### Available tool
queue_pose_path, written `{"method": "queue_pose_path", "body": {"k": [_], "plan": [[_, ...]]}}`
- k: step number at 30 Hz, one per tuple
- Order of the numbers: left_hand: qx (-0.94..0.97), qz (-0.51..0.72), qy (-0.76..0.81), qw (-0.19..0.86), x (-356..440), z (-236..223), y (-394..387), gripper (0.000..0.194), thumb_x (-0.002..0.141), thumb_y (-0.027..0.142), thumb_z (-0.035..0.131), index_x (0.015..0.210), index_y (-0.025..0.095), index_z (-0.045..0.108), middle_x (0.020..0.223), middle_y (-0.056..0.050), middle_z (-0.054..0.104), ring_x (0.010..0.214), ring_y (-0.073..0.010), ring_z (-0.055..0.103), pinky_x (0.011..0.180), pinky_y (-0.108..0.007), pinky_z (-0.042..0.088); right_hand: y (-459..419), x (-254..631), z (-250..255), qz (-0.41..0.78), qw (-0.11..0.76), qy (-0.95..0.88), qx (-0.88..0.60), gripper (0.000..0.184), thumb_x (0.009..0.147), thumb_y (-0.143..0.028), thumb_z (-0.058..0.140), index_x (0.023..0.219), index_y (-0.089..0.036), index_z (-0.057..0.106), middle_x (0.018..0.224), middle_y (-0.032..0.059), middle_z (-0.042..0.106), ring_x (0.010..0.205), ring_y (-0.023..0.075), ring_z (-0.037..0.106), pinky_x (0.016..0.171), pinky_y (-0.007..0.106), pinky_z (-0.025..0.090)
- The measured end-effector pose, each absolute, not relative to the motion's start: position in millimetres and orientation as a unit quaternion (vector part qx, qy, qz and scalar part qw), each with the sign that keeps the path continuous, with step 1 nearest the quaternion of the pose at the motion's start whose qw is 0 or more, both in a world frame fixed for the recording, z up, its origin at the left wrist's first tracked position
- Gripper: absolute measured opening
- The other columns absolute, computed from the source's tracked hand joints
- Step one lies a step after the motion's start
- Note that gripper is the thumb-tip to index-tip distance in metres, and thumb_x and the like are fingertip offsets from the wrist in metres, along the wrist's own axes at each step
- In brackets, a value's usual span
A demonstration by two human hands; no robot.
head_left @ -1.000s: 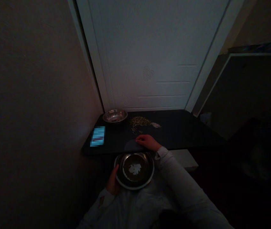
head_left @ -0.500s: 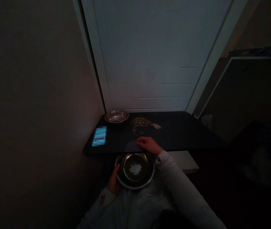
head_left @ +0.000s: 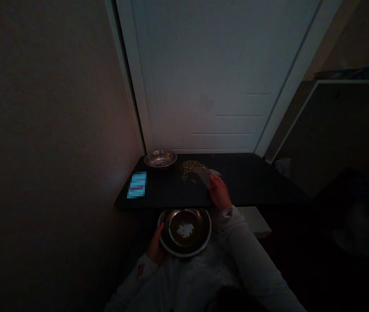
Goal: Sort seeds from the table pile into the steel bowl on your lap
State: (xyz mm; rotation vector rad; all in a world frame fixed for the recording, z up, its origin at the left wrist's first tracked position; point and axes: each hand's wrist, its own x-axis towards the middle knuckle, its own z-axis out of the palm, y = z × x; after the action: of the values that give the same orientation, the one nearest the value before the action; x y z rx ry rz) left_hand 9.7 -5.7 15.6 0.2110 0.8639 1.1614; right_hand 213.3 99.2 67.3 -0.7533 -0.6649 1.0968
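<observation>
My left hand [head_left: 156, 247] grips the left rim of a metal bowl [head_left: 206, 242] resting at my lap below the table edge. Small dark greenish grains or beans ring the bowl's floor, and a bare bright patch shows in the middle. Over the table, my right hand [head_left: 218, 192] pinches a thin translucent plastic sheet [head_left: 203, 174]. The sheet's far end is at a pile of mixed small grains [head_left: 190, 166] and overlaps part of it. To the right of the pile, partly behind my fingers, lie some paler grains [head_left: 216, 172].
A second metal bowl [head_left: 160, 159] with a small reddish item inside stands at the back left of the dark table [head_left: 252, 186]. A blurred-out blue rectangle [head_left: 137, 185] lies at the table's left. Behind rises a white door [head_left: 178, 78]; a pale box [head_left: 255, 220] sits below the right side.
My right hand has moved from the table's front edge forward and right, bringing the plastic sheet to the grain pile. My left hand stays on the bowl. The view shifts slightly.
</observation>
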Motion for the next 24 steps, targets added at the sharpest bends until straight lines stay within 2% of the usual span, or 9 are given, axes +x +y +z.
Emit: {"method": "queue_pose_path", "body": {"k": [5, 9, 15, 24], "plan": [[0.107, 0.546, 0.379, 0.740, 9, 13, -5, 0.024, 0.071, 0.025, 0.047, 0.088, 0.018, 0.062, 0.095, -0.005, 0.064, 0.112, -0.0202, 0.038, 0.099, -0.034, 0.018, 103, 217, 67, 0.512, 0.742, -0.284, -0.326, 0.017, 0.057, -0.028, 0.061, 0.066, -0.019, 0.050, 0.054, -0.0067, 0.047, 0.047, 0.0037, 0.041, 0.044, 0.017, 0.033], [0.097, 0.538, 0.398, 0.737, 9, 12, -4, 0.023, 0.070, 0.026, 0.049, 0.086, 0.016, 0.062, 0.093, -0.007, 0.065, 0.110, -0.0206, 0.041, 0.098, -0.034, 0.020, 113, 224, 66, 0.477, 0.716, -0.325, -0.393, 0.021, 0.057, -0.033, 0.060, 0.071, -0.019, 0.053, 0.061, -0.0039, 0.052, 0.053, 0.0064, 0.046, 0.047, 0.019, 0.035], [0.089, 0.530, 0.423, 0.730, 12, 11, -2, 0.019, 0.070, 0.026, 0.048, 0.077, 0.015, 0.063, 0.081, -0.007, 0.067, 0.108, -0.0211, 0.043, 0.097, -0.033, 0.024, 122, 235, 66, 0.322, 0.606, -0.480, -0.546, 0.026, 0.059, -0.034, 0.055, 0.076, -0.015, 0.056, 0.069, 0.0010, 0.056, 0.063, 0.0114, 0.049, 0.059, 0.024, 0.038], [0.102, 0.531, 0.423, 0.727, 12, 4, 0, 0.021, 0.072, 0.026, 0.045, 0.081, 0.017, 0.062, 0.085, -0.005, 0.067, 0.109, -0.0192, 0.042, 0.097, -0.033, 0.025, 125, 231, 58, 0.230, 0.481, -0.600, -0.596, 0.025, 0.067, -0.033, 0.046, 0.082, -0.016, 0.057, 0.069, 0.0020, 0.057, 0.063, 0.0129, 0.050, 0.059, 0.025, 0.037]]}}
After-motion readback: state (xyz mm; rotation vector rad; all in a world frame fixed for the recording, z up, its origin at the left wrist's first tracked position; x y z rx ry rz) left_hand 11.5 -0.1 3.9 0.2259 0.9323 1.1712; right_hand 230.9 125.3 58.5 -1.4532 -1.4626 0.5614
